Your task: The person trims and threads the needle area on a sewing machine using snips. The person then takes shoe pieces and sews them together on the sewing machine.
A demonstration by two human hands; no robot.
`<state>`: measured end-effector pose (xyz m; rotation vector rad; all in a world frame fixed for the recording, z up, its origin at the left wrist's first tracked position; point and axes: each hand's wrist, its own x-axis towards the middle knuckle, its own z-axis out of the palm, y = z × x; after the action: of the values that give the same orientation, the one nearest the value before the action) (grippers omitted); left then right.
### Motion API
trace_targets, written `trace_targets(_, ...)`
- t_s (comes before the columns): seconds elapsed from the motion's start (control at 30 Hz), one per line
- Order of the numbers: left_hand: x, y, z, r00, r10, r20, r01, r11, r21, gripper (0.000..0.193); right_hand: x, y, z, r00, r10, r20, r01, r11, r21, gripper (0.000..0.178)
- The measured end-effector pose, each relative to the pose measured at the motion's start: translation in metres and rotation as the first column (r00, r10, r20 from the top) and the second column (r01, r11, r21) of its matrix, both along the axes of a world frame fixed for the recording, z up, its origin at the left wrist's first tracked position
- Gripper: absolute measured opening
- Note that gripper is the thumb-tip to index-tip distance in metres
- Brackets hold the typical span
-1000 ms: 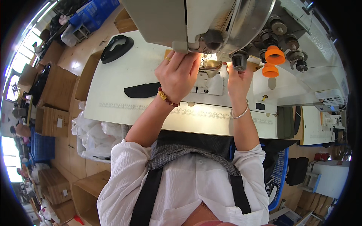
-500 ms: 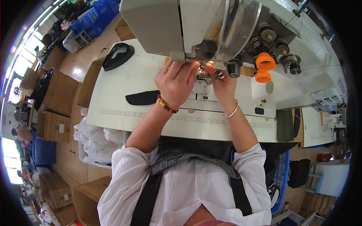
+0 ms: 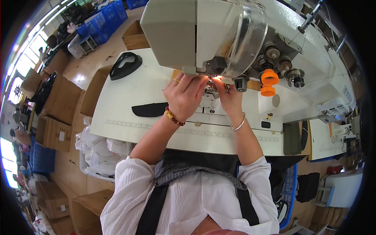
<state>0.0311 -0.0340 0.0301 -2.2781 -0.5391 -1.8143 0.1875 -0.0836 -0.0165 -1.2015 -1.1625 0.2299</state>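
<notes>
Both my hands are raised to the lit needle area of a sewing machine. My left hand is closed, its thumb and fingers pinched together just left of the needle; what they hold, if anything, is hidden. On the right of the needle, my right hand is closed too, with its fingertips close to the left ones. A small dark metal part shows at its fingers, too small to name. A black curved fabric piece lies flat on the white table, its right end beside my left wrist.
A black ring-shaped piece lies at the table's far left. Orange knobs and thread tensioners jut from the machine head. A ruler strip runs along the front. Left of the table stand a bin of white plastic bags and cardboard boxes.
The view has shifted slightly, so the machine and table sit lower in the picture. Both hands stay at the needle area, with their fingertips barely changed.
</notes>
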Motion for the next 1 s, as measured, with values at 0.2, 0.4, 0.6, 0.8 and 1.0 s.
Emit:
trace_targets(0.2,-0.001,-0.002,-0.007,0.999,-0.021,-0.036,0.020,0.999,-0.044,0.013,0.003,0.000,-0.007,0.999,0.014,0.037,-0.014,1.000,0.009,0.019)
trace_targets(0.4,-0.009,0.005,-0.007,0.998,-0.035,-0.043,0.040,0.992,0.123,0.024,-0.004,-0.008,0.000,0.999,-0.054,-0.004,0.054,0.999,0.006,0.022)
trace_targets(0.6,-0.016,-0.004,-0.012,0.996,-0.067,-0.061,0.076,0.981,0.179,0.023,-0.010,-0.033,0.021,0.879,-0.139,0.456,0.031,0.971,0.237,0.008)
trace_targets(0.8,-0.014,0.003,-0.016,0.980,-0.150,-0.134,0.169,0.975,0.144,0.023,-0.020,-0.037,0.034,0.796,-0.151,0.586,-0.028,0.958,0.284,0.017)
trace_targets(1.0,-0.016,-0.001,-0.013,0.974,-0.194,-0.113,0.207,0.972,0.110,0.017,-0.016,-0.037,0.035,0.785,-0.173,0.594,-0.066,0.931,0.358,0.022)
